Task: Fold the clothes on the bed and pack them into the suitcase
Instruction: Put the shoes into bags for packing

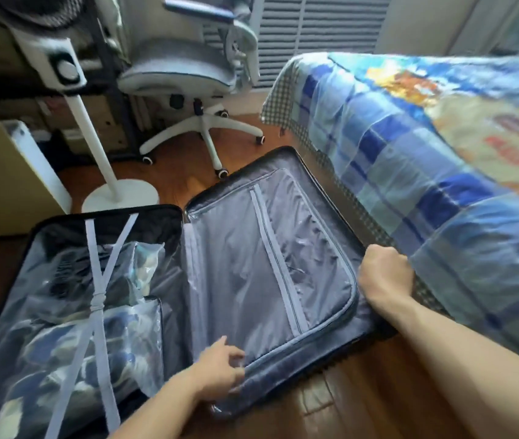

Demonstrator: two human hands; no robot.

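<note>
Open black hard-shell suitcase (pixel 169 213) on the wooden floor: its left half holds bagged clothes in clear plastic (pixel 61 312) under crossed grey straps (pixel 99 280). Your left hand (pixel 220 365), fingers loosely spread, touches the grey zipped lining panel (pixel 251 264). Your right hand (pixel 385 274) grips the suitcase's right edge beside the blue patterned bed quilt (pixel 426 153).

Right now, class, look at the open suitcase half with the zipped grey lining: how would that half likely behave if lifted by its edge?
The lid half would probably swing on its hinge as one stiff piece, since its rim keeps a firm outline under the right hand. Its wrinkled lining looks flat, so it is likely light. The left hand rests at its near edge.
</note>
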